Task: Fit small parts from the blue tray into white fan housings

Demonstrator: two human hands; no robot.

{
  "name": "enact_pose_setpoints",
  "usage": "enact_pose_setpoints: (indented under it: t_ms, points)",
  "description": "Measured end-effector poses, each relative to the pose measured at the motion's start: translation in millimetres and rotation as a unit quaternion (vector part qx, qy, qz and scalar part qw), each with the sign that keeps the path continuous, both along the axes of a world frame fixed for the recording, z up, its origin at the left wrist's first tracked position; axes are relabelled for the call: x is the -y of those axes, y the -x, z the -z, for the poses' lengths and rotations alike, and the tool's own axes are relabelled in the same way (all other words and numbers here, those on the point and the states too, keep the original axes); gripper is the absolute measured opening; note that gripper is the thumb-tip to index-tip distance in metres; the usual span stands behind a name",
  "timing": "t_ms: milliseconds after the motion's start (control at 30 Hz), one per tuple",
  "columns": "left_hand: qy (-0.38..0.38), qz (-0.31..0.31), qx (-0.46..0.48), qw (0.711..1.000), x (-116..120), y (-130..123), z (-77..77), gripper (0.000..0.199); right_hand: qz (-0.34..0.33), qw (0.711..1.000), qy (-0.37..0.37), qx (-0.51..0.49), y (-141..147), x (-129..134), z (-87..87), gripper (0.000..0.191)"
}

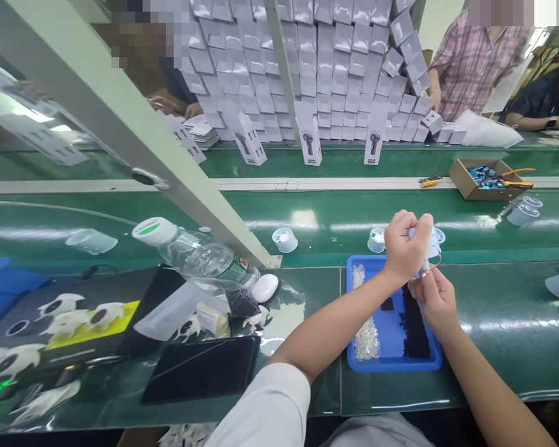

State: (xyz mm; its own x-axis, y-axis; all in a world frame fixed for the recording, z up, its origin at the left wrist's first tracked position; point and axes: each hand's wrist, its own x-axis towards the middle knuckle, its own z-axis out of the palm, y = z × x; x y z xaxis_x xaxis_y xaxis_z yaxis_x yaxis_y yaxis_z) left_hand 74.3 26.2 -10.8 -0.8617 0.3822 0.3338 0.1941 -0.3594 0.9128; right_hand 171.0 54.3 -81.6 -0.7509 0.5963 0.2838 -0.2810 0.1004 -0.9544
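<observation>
A broad green surface (531,360) fills most of the view, glossy with reflected light and crossed on its far side by a pale strip (335,184). Beyond it, small white boxes (335,62) are stacked into a high wall, and a pale slanting post (195,180) cuts through the left half of the room. Behind the far edge, near the right end of that wall, stands a person in a plaid shirt (479,68). On the near side of the surface sits a blue tray (395,366), with pale little pieces along its left side and black ones toward its right. A flat black panel (202,370) lies well to the left, with a clear bottle (209,254) just past it. An open cardboard box (482,192) straddles the strip at far right. The left hand (407,245) has its grip clenched around a pale fan part (432,243), which is above the tray's far edge; the right hand (435,298), just below, has its grip pinched on the red wire (438,266) at the part's lower end. Small fan housings (284,239) stand farther left on the green.
</observation>
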Motion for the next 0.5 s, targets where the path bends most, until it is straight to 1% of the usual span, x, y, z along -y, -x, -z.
enact_pose_setpoints:
  t_ms: [133,233,300,333,400,467,500]
  points:
    - [-0.038,0.051,0.017,0.998,0.3,-0.2,0.5,0.051,0.007,1.000,-0.019,-0.020,0.3,-0.3,-0.9,0.047]
    - [-0.046,0.052,0.003,0.998,-3.4,-0.1,4.4,0.049,0.026,0.999,-0.033,-0.018,1.4,-1.9,-1.1,0.049]
    - [-0.039,0.067,-0.013,0.997,-6.7,0.4,6.8,0.044,0.045,0.998,-0.032,-0.014,1.3,-3.6,-2.2,0.048]
    - [-0.026,0.088,-0.018,0.996,-7.9,1.2,7.4,0.040,0.057,0.998,-0.030,-0.013,0.5,-4.8,-3.2,0.047]
    - [0.032,0.162,-0.015,0.986,-8.6,5.1,6.8,0.038,0.087,0.996,-0.031,-0.009,-2.7,-8.4,-5.5,0.045]
    - [0.113,0.237,-0.014,0.965,-6.3,14.0,4.1,0.046,0.113,0.992,-0.058,0.016,-7.1,-13.8,-7.9,0.043]
    - [0.142,0.256,-0.015,0.956,-4.2,20.7,2.5,0.050,0.123,0.987,-0.091,0.043,-9.1,-16.9,-8.9,0.041]
